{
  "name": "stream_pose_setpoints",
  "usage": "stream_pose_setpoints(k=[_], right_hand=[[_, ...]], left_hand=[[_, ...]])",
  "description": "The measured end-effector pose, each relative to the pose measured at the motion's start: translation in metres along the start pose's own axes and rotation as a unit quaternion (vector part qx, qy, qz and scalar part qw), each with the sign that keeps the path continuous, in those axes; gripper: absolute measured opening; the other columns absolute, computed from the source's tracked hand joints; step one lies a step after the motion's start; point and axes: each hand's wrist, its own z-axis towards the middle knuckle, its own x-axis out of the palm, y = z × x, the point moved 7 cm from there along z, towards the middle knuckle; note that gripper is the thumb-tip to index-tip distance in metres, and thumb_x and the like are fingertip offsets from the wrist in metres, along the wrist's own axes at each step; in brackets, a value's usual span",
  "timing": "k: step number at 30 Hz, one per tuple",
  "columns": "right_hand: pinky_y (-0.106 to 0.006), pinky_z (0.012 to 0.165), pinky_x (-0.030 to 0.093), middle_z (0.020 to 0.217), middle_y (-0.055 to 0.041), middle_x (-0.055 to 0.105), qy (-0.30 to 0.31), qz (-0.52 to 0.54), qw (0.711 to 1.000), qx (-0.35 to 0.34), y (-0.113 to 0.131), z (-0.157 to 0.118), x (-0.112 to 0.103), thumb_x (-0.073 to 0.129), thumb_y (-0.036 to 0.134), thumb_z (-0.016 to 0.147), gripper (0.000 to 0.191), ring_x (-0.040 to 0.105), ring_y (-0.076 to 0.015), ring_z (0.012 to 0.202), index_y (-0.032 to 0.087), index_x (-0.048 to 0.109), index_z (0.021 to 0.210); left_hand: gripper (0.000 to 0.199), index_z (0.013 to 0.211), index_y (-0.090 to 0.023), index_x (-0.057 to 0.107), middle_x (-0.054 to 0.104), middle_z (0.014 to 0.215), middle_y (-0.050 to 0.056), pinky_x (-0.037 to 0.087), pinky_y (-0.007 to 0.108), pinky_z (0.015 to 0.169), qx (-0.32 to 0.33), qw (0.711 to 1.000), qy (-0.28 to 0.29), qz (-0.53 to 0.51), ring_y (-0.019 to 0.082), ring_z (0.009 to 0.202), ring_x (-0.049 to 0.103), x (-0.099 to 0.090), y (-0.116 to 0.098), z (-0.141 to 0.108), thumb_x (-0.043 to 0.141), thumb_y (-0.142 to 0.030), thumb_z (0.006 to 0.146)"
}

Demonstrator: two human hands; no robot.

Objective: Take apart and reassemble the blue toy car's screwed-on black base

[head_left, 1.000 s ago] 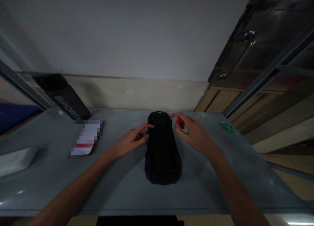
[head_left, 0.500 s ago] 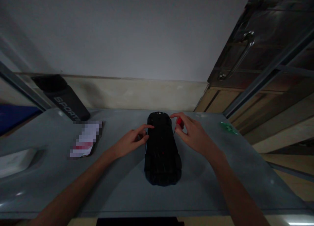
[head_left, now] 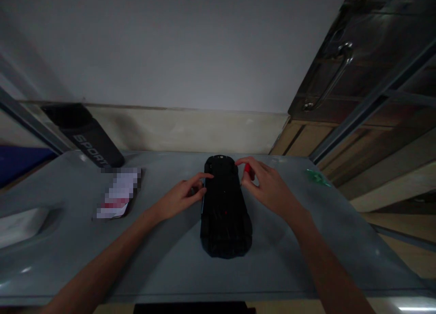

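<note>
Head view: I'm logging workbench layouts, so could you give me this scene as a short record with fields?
Surface: grey table
Centre: black car-shaped object, lying flat
Left hand: index finger on top of the object, thumb at its left side
Right hand: holds a small red item, index fingertip at the object's far right edge
Left side: dark SPORT bottle, blurred-out flat item, white object
Right side: small green item

White object (head_left: 22,226) cropped at left.
The right hand (head_left: 272,189) partly hides a red piece (head_left: 247,168), perhaps a handle; pixels mask a flat item (head_left: 117,196).
</note>
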Motion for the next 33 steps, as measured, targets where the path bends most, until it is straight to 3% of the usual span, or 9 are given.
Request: stream_pose_setpoints(k=[8, 28, 33], right_hand=[[-0.031, 0.07, 0.049, 0.076, 0.0003, 0.068, -0.026, -0.058, 0.998, 0.006, -0.0062, -0.0001, 0.0024, 0.054, 0.026, 0.106, 0.016, 0.065, -0.0188, 0.065, 0.024, 0.065, 0.116], [-0.03, 0.069, 0.052, 0.087, -0.0024, 0.071, 0.028, 0.017, 0.999, 0.022, -0.0031, 0.001, 0.0027, 0.05, 0.019, 0.099, 0.027, 0.067, -0.0184, 0.07, 0.023, 0.063, 0.122], [-0.031, 0.069, 0.051, 0.086, -0.0019, 0.071, 0.016, 0.004, 1.0, 0.016, -0.0023, 0.0004, 0.0016, 0.051, 0.018, 0.098, 0.03, 0.067, -0.0188, 0.071, 0.023, 0.063, 0.124]], left_hand=[[0.044, 0.151, -0.023, 0.053, 0.057, 0.08, -0.005, 0.039, 0.024, 0.063, 0.001, 1.0, -0.002, -0.001, 0.013, 0.067, 0.05, 0.0, -0.0041, -0.0003, 0.051, -0.042, 0.111], [0.044, 0.15, -0.025, 0.054, 0.059, 0.081, -0.005, 0.04, 0.025, 0.063, 0.002, 1.0, -0.006, -0.005, 0.013, 0.066, 0.051, 0.0005, -0.001, -0.001, 0.052, -0.046, 0.111], [0.043, 0.151, -0.025, 0.054, 0.06, 0.081, -0.004, 0.04, 0.025, 0.064, 0.002, 1.0, -0.003, 0.003, 0.013, 0.067, 0.051, 0.0002, -0.0022, -0.001, 0.05, -0.044, 0.112]])
